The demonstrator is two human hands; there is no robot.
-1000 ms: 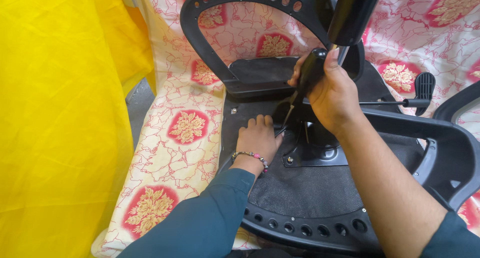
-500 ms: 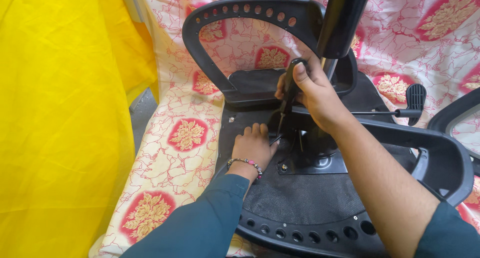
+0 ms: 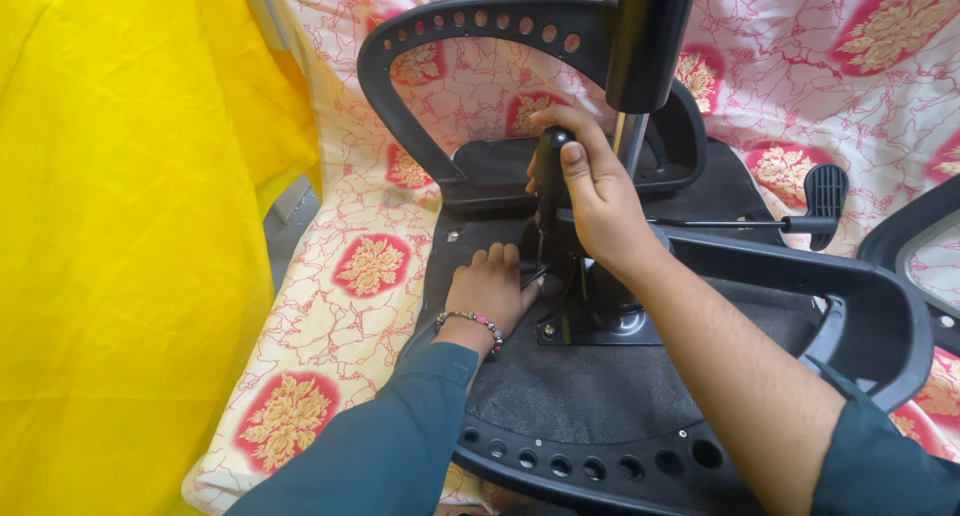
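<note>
Right hand [image 3: 598,204] is wrapping closed around the black handle of a screwdriver [image 3: 549,176], thumb up along it, the thin shaft running down and slightly toward the person. Tip is landing just beside the fingertips of the left hand [image 3: 492,288], which is lying flat, fingers together, pressing on the underside of the upturned chair seat [image 3: 600,386] and seemingly steadying something small at the tip; what exactly, cannot tell. Just right of that hand, the metal mechanism plate [image 3: 610,321] is sitting on the seat, one screw head showing at its near-left corner. Judging from this, the plate is already placed and at least one fastener is in; the one under the tip is being worked on, and the far side is hidden by the wrist. Rising behind the right hand: one gas-lift column [image 3: 648,36]. Further right, one lever with a paddle end [image 3: 825,191]. Armrests: two, one beyond the hands [image 3: 400,86], one at the right [image 3: 880,306]. One beaded bracelet [image 3: 470,321] on the left wrist. Underneath everything, floral cloth [image 3: 370,266]; far left, yellow fabric [image 3: 120,246].
</note>
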